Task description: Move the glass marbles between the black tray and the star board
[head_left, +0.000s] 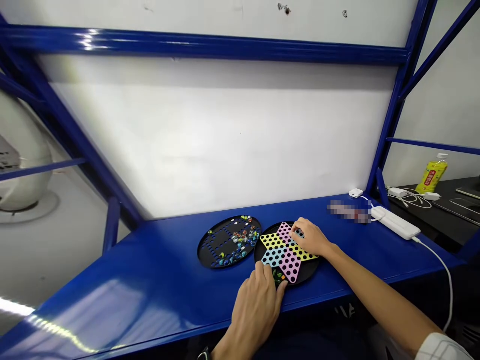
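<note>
A round black game board (287, 250) with a star of yellow, pink and blue hole fields lies on the blue shelf (150, 280). My left hand (258, 307) rests on its near edge, fingers curled at the rim by a few marbles. My right hand (311, 237) sits on the board's far right part, fingertips pinched together at a hole; what they hold is hidden. To the left lies a second black round tray (221, 245) with holes and several coloured marbles (242, 240) in it.
A white power strip (395, 223) with cable lies at the shelf's right end, with a white charger (355, 193) behind it. On a dark table to the right stand a yellow bottle (433, 174) and cables. Blue frame bars rise at the back and sides.
</note>
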Tool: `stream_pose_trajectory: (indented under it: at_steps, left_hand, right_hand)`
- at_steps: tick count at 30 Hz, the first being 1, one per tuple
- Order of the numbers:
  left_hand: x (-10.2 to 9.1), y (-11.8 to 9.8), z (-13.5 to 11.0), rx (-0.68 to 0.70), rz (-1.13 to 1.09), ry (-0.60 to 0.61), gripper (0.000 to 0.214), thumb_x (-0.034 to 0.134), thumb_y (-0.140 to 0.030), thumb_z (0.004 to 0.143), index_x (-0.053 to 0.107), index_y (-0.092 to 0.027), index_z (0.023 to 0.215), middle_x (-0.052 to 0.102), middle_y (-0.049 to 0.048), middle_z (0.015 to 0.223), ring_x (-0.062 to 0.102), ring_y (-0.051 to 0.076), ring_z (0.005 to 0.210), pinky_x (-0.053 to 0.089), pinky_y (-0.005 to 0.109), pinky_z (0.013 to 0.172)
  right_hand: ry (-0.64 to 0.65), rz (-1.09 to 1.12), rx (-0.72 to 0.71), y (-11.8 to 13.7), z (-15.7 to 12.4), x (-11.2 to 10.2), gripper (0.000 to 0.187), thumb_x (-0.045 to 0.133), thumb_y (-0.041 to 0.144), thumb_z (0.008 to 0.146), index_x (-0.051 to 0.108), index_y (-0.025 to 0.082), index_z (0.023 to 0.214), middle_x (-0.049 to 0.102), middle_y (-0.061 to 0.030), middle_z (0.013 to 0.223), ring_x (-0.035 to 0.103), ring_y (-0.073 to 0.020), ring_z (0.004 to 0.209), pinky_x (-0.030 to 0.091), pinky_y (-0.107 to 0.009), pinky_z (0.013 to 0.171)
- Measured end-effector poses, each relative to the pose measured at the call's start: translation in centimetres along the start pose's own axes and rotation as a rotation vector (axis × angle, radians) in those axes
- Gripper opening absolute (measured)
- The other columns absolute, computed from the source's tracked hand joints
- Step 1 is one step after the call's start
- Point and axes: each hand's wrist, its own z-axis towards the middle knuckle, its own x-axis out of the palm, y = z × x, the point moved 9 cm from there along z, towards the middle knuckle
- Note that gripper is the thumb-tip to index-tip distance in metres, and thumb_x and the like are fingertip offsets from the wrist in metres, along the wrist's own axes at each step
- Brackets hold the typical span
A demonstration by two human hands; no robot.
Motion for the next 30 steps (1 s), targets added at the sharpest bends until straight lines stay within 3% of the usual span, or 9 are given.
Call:
stream_pose_trajectory:
  at_steps: [10, 16, 20, 24, 30]
  left_hand:
    - [0.5, -0.9, -0.1, -0.005, 0.009, 0.018, 0.026, 0.037, -0.026, 0.1, 0.06, -0.015, 0.094, 0.062, 0.0091, 0.09, 0.062, 0.02, 0.071, 0.044, 0.03, 0.061]
    - [0.3, -1.7, 0.1, 0.047, 0.014, -0.05, 0.033, 0.032, -0.028, 0.102, 0.06, -0.016, 0.09, 0.061, 0.0088, 0.086, 0.06, 0.019, 0.067, 0.04, 0.029, 0.057]
    - [0.3, -2.1, 0.5, 0.074, -0.018, -0.015, 0.031, 0.032, -0.022, 0.1, 0.062, -0.017, 0.093, 0.061, 0.0081, 0.088, 0.059, 0.019, 0.068, 0.041, 0.03, 0.057]
    - [0.3, -2.5, 0.7, 0.142, -0.031, 0.038, 0.031, 0.033, -0.018, 0.097, 0.064, -0.016, 0.097, 0.062, 0.0097, 0.092, 0.059, 0.019, 0.072, 0.043, 0.03, 0.059]
    - [0.4, -3.4, 0.8, 0.29, 0.025, 0.072, 0.039, 0.031, -0.003, 0.091, 0.068, -0.017, 0.086, 0.062, 0.0119, 0.097, 0.059, 0.022, 0.079, 0.04, 0.031, 0.054]
  right_hand:
    - [0.0, -0.011, -0.008, 0.0, -0.1, 0.1, 0.015, 0.052, 0.032, 0.093, 0.058, 0.022, 0.084, 0.058, -0.002, 0.088, 0.053, -0.0176, 0.083, 0.042, -0.032, 0.077]
    - [0.007, -0.021, -0.008, 0.3, -0.1, 0.1, 0.014, 0.053, 0.03, 0.093, 0.058, 0.022, 0.083, 0.059, -0.0021, 0.088, 0.052, -0.0179, 0.084, 0.042, -0.032, 0.078]
    - [0.014, -0.023, -0.001, 0.4, -0.1, 0.1, 0.014, 0.053, 0.029, 0.092, 0.056, 0.022, 0.081, 0.059, -0.0021, 0.088, 0.052, -0.0181, 0.084, 0.042, -0.033, 0.079]
    - [0.012, -0.026, -0.002, 0.2, -0.1, 0.3, 0.016, 0.053, 0.031, 0.092, 0.056, 0.022, 0.08, 0.058, -0.0023, 0.088, 0.052, -0.0181, 0.084, 0.042, -0.033, 0.078]
    - [0.004, -0.046, -0.015, 0.2, -0.2, 0.3, 0.019, 0.052, 0.032, 0.094, 0.057, 0.022, 0.079, 0.058, -0.0024, 0.088, 0.052, -0.0179, 0.083, 0.042, -0.033, 0.078]
